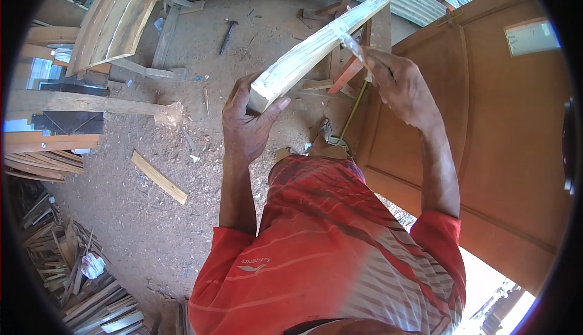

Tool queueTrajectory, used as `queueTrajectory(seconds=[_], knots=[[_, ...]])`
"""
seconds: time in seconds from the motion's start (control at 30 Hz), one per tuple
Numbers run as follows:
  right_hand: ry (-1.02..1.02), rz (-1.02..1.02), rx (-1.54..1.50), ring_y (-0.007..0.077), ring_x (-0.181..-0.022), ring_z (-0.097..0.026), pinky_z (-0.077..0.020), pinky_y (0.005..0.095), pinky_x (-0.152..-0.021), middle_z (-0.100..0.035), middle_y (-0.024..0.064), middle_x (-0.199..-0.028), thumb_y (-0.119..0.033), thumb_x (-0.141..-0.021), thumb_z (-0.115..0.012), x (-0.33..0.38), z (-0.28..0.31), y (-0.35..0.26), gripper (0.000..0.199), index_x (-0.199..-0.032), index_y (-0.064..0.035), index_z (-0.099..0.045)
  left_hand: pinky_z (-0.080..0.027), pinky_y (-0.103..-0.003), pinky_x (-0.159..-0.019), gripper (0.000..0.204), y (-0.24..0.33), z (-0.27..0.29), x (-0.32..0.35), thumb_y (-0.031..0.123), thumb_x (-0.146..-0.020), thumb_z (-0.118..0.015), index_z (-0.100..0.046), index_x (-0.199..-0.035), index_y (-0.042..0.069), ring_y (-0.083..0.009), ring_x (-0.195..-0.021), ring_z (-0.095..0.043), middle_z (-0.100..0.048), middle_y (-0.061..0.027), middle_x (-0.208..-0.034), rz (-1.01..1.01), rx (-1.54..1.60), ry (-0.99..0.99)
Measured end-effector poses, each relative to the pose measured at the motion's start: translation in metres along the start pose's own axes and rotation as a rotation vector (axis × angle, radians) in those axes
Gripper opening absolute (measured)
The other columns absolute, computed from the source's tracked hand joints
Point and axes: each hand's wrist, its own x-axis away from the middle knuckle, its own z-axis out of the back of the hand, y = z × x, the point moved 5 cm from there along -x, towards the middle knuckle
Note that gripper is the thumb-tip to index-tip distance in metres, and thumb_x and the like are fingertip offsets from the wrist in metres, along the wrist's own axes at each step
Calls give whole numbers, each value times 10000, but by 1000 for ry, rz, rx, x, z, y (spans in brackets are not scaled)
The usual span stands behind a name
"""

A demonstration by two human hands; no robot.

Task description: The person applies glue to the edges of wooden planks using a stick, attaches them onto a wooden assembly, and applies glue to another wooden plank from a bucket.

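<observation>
My left hand (248, 119) is closed around the near end of a wooden board (303, 62). The board slants up and away to the right, and its upper edge is streaked with wet-looking white paste. My right hand (401, 86) grips a slim tool smeared with white (350, 43); whether it is a brush or a spreading stick I cannot tell. The tool's tip touches the white-coated edge, a little beyond the board's middle. Part of the tool's handle is hidden by my fingers.
A curved, joined wooden panel (130, 22) stands at the far left. A hammer (228, 36) and a loose wood strip (159, 176) lie on the dirt floor. Scrap wood (91, 292) is piled lower left. A large brown door panel (486, 128) stands close on my right.
</observation>
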Motion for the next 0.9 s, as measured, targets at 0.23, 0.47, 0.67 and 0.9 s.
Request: queueTrajectory(seconds=[0.23,0.47,0.67,0.9], knots=[[-78,59,-5,124,-685,-598,-485,344,-644,-659,86,-762,-236,-1030,-576,-20,15,15,332,-1279,-36,-667,-537,-342,-914,508,1,0,-2,45,-821,-833,-626,-1283,0,-217,-1104,-658,-662,-122,-1216,95,71,-6],[104,284,139,326,-762,-683,-526,447,-745,-678,215,-867,-139,-1029,-556,-7,4,13,285,-1240,45,-613,-539,-343,-913,508,8,0,-4,55,-821,-837,-631,-1283,5,-213,-1101,-662,-664,-121,-1215,20,-5,-9],[67,453,242,381,-1028,-686,-548,494,-840,-687,233,-1125,-88,-999,-594,32,-24,-22,373,-1360,3,-564,-544,-340,-901,505,9,-2,-6,64,-824,-838,-638,-1285,12,-215,-1091,-668,-666,-121,-1214,20,55,9],[-18,519,199,402,-1032,-679,-545,485,-835,-691,212,-1190,-99,-1001,-583,36,-18,-29,408,-1392,12,-542,-549,-340,-893,499,13,-1,-4,78,-830,-835,-639,-1284,13,-214,-1082,-671,-671,-124,-1201,54,23,8]])
